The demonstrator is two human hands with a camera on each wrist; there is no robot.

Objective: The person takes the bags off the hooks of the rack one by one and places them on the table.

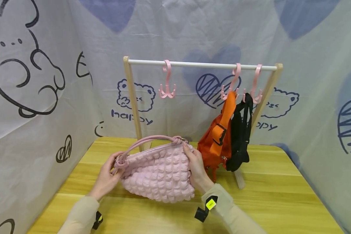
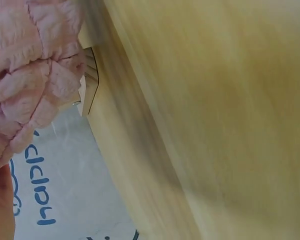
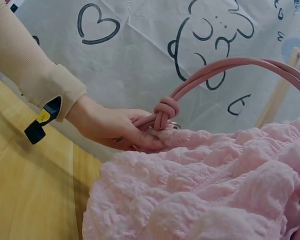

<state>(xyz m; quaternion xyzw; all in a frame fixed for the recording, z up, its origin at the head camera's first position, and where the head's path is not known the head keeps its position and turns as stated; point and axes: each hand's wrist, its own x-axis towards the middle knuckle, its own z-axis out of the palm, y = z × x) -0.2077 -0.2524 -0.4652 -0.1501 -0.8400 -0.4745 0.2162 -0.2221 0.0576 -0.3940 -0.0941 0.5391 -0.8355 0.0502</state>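
Pink puffy bag (image 1: 161, 172) sits at lower centre of the head view, in front of the rack and over the table; whether its underside touches the wood, cannot tell. Rope-like handle (image 1: 150, 139) arches along its top, knotted at both ends. Hands apart, one at each end of the bag: left hand (image 1: 106, 177) grips the upper left corner by the handle's knot, thumb on the near side; right hand (image 1: 197, 167) holds the upper right corner, thumb against the front. Orange bag (image 1: 213, 139) hangs just beyond the right hand, right of centre, its strap on the middle hook (image 1: 236, 76). Black bag (image 1: 238, 157) hangs close against it, partly hidden, on the right hook (image 1: 255, 86). Both crowd the rack's right end and cover much of that post. Left hook (image 1: 167, 86) hangs well apart, upper centre-left. All three hooks pink, on the white bar of the wooden rack (image 1: 204, 65). Pink bag hides the foot of the left post. Yellowish table (image 1: 269, 191) spreads across the lower frame. Pale printed cloth (image 1: 169, 32) closes off the back and sides. Both sleeves (image 1: 234, 214) beige.
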